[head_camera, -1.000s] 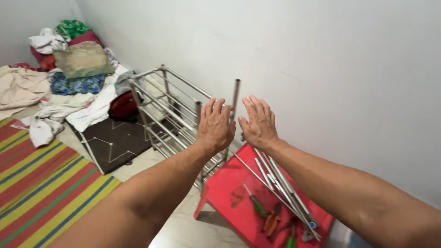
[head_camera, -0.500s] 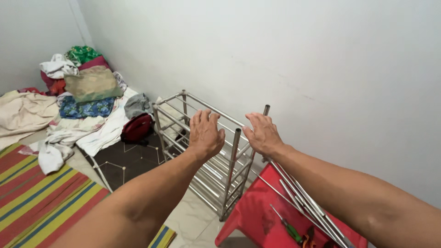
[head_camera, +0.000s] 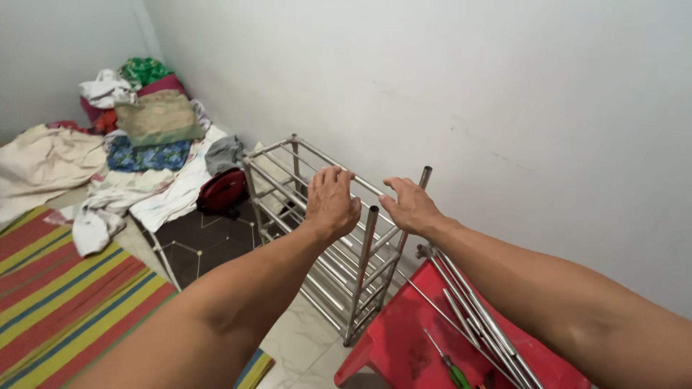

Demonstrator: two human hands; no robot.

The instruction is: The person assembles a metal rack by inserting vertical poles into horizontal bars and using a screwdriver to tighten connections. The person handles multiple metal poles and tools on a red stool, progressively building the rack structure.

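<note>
Fingers of left hand (head_camera: 331, 203) and right hand (head_camera: 411, 207) curled over metal rack (head_camera: 317, 238), tips hidden.

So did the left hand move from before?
Yes. The left hand came down onto the metal rack's top rail; earlier it was raised, open, in front of the rack.

- The left hand (head_camera: 331, 204) covers part of the metal rack's (head_camera: 324, 238) top bar.
- The red stool (head_camera: 432, 338) beside the rack is cut off at the bottom edge.
- The loose metal rods (head_camera: 476, 324) on the stool run out of the picture.
</note>
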